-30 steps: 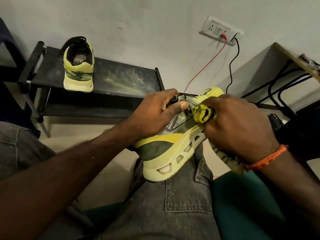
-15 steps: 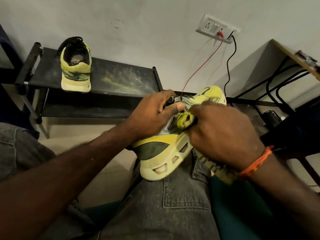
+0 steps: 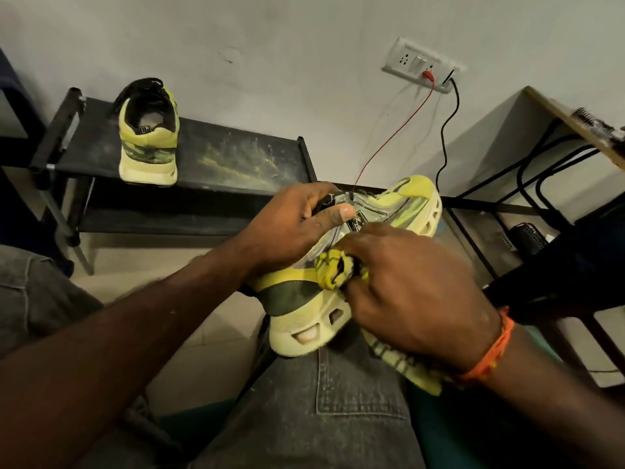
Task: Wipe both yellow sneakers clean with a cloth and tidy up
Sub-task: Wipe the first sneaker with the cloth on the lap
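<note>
Two yellow sneakers — one (image 3: 355,265) gripped by the left hand (image 3: 291,228), one (image 3: 148,140) on the rack (image 3: 236,157) — right hand (image 3: 409,296) clutching one cloth (image 3: 333,270).

Right hand (image 3: 416,292) with bunched cloth (image 3: 334,270) has slid from the sneaker's (image 3: 304,299) midfoot, just past the left hand's (image 3: 287,228) grip, back toward the heel, the wad now below that thumb.
</note>
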